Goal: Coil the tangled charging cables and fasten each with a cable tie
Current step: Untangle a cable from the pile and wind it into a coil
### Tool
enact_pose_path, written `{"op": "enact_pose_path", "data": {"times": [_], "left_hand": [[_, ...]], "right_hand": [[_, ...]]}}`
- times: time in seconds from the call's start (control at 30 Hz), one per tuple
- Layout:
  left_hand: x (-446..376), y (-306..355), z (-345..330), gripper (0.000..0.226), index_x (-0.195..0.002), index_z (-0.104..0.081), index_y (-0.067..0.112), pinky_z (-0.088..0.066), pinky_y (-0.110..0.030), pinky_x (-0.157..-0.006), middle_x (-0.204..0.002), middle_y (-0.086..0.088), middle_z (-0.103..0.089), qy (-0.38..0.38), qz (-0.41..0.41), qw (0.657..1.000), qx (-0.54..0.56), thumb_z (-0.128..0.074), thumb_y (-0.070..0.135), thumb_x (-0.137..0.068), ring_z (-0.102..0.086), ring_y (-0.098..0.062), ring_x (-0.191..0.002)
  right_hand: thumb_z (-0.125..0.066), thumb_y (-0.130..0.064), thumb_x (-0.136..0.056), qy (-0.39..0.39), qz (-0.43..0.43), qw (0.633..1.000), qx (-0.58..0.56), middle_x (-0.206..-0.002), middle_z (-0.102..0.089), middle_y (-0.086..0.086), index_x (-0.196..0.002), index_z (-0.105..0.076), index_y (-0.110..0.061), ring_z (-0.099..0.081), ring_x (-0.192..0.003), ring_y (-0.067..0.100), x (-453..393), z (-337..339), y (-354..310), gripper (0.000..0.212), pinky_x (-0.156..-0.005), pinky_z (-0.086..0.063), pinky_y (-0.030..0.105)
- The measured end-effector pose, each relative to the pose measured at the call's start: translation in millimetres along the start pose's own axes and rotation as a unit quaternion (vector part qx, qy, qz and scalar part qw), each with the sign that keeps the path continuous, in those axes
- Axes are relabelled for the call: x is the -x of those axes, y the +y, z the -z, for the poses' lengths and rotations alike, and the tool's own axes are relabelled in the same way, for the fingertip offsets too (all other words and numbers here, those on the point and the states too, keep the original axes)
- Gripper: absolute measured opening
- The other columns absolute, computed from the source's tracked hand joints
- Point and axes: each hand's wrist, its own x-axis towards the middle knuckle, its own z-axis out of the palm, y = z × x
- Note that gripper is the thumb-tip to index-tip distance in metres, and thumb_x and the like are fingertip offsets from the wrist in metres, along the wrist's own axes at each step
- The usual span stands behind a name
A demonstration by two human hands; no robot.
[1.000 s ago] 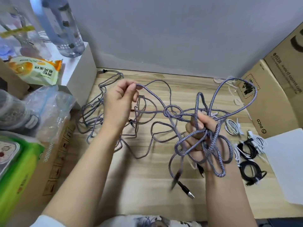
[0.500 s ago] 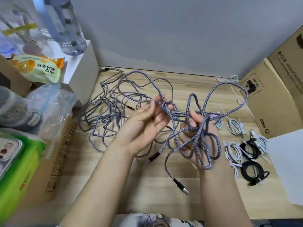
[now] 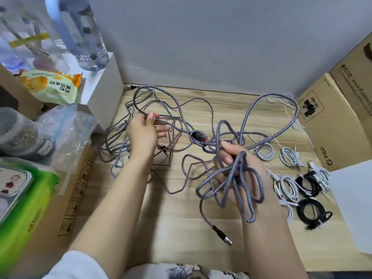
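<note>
Cables (image 3: 231,178) now stretched apart as left hand (image 3: 144,133) pulled leftward.

A long gray-purple braided cable (image 3: 247,121) is all tangled, with big loops up in the air and more loops lying on the desk (image 3: 181,228). Its metal plug (image 3: 222,235) hangs down. Small white cables (image 3: 286,185) and black cables (image 3: 313,213), already rolled up, lie at the right.
</note>
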Motion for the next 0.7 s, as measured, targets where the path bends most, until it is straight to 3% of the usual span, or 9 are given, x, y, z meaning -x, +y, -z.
{"op": "enact_pose_path", "data": {"times": [0.1, 0.2, 0.23, 0.33, 0.4, 0.47, 0.53, 0.63, 0.7], "left_hand": [[-14.5, -11.7, -1.7, 0.025, -0.088, -0.049, 0.006, -0.043, -0.016, -0.036, -0.070, -0.007, -0.058, 0.044, 0.068, 0.997, 0.012, -0.029, 0.006, -0.101, -0.058, -0.008, -0.041], [-31.0, -28.7, 20.9, 0.032, -0.076, -0.041, 0.014, -0.036, -0.014, -0.029, -0.058, -0.002, -0.053, 0.141, 0.123, 0.982, 0.014, -0.023, -0.002, -0.097, -0.052, -0.018, -0.051], [-30.8, -31.0, 24.4, 0.035, -0.072, -0.037, 0.017, -0.035, -0.013, -0.029, -0.060, -0.001, -0.049, 0.134, 0.116, 0.984, -0.022, -0.021, -0.005, -0.094, -0.049, -0.017, -0.052], [-20.9, -17.7, 17.3, 0.035, -0.072, -0.040, 0.017, -0.038, -0.015, -0.033, -0.068, -0.003, -0.048, 0.015, 0.066, 0.993, -0.101, -0.025, -0.006, -0.094, -0.053, -0.010, -0.041], [-10.0, -6.9, 11.0, 0.025, -0.077, -0.048, 0.018, -0.049, -0.023, -0.044, -0.074, -0.010, -0.059, -0.051, 0.044, 0.988, -0.137, -0.040, 0.006, -0.097, -0.062, -0.011, -0.047], [1.3, 1.8, 10.9, 0.003, -0.086, -0.055, 0.022, -0.057, -0.041, -0.071, -0.089, -0.015, -0.065, -0.087, -0.001, 0.977, -0.197, -0.057, 0.024, -0.088, -0.069, -0.027, -0.075], [17.6, 14.1, 13.5, 0.016, -0.088, -0.059, 0.027, -0.051, -0.048, -0.086, -0.096, -0.013, -0.065, -0.111, -0.023, 0.964, -0.242, -0.060, 0.038, -0.077, -0.064, -0.034, -0.092], [49.2, 34.3, 12.9, 0.030, -0.110, -0.067, 0.014, -0.047, -0.045, -0.095, -0.105, -0.001, -0.065, -0.147, -0.041, 0.967, -0.205, -0.060, 0.033, -0.088, -0.062, -0.019, -0.102], [68.3, 47.0, 12.8, 0.030, -0.095, -0.071, 0.014, -0.050, -0.042, -0.088, -0.095, -0.003, -0.068, -0.175, -0.040, 0.972, -0.150, -0.059, 0.041, -0.087, -0.063, -0.016, -0.089]], "right_hand": [[-0.061, -0.019, -0.068, -0.078, -0.003, 0.996, -0.051, -0.037, -0.033, -0.005, -0.047, -0.044, -0.013, -0.028, -0.027, 0.007, 15.0, -2.9, 9.9, 0.029, -0.032, -0.022, 0.014], [-0.077, -0.018, -0.050, -0.132, 0.031, 0.989, -0.067, -0.039, -0.038, -0.005, -0.045, -0.051, -0.015, -0.035, -0.029, 0.008, 22.6, 2.7, 0.0, 0.027, -0.034, -0.030, 0.013], [-0.084, -0.018, -0.045, -0.143, 0.038, 0.986, -0.077, -0.040, -0.039, -0.004, -0.045, -0.050, -0.016, -0.036, -0.030, 0.009, 23.6, 5.8, -4.5, 0.033, -0.035, -0.032, 0.014], [-0.093, -0.023, -0.029, -0.133, 0.027, 0.986, -0.094, -0.040, -0.038, -0.003, -0.043, -0.050, -0.015, -0.035, -0.032, 0.011, 18.3, 11.0, -7.6, 0.046, -0.037, -0.032, 0.015], [-0.093, -0.024, -0.029, -0.138, 0.020, 0.985, -0.100, -0.040, -0.037, -0.002, -0.042, -0.049, -0.014, -0.035, -0.033, 0.011, 13.5, 10.1, -4.5, 0.047, -0.037, -0.030, 0.015], [-0.094, -0.025, -0.029, -0.138, 0.013, 0.985, -0.098, -0.041, -0.037, -0.002, -0.042, -0.049, -0.014, -0.035, -0.034, 0.011, 8.8, 12.1, -3.9, 0.048, -0.040, -0.026, 0.016], [-0.093, -0.026, -0.035, -0.133, 0.005, 0.987, -0.092, -0.041, -0.037, -0.002, -0.042, -0.049, -0.014, -0.036, -0.034, 0.011, 7.2, 12.7, -3.1, 0.045, -0.042, -0.025, 0.016], [-0.073, -0.026, -0.059, -0.058, 0.013, 0.996, -0.071, -0.043, -0.036, -0.003, -0.049, -0.047, -0.014, -0.035, -0.033, 0.010, 7.0, 7.8, 0.6, 0.030, -0.039, -0.033, 0.013], [-0.063, -0.020, -0.065, -0.012, 0.039, 0.996, -0.079, -0.047, -0.038, -0.005, -0.059, -0.047, -0.016, -0.036, -0.036, 0.007, 8.5, 4.7, 4.8, 0.018, -0.038, -0.034, 0.015]]}}
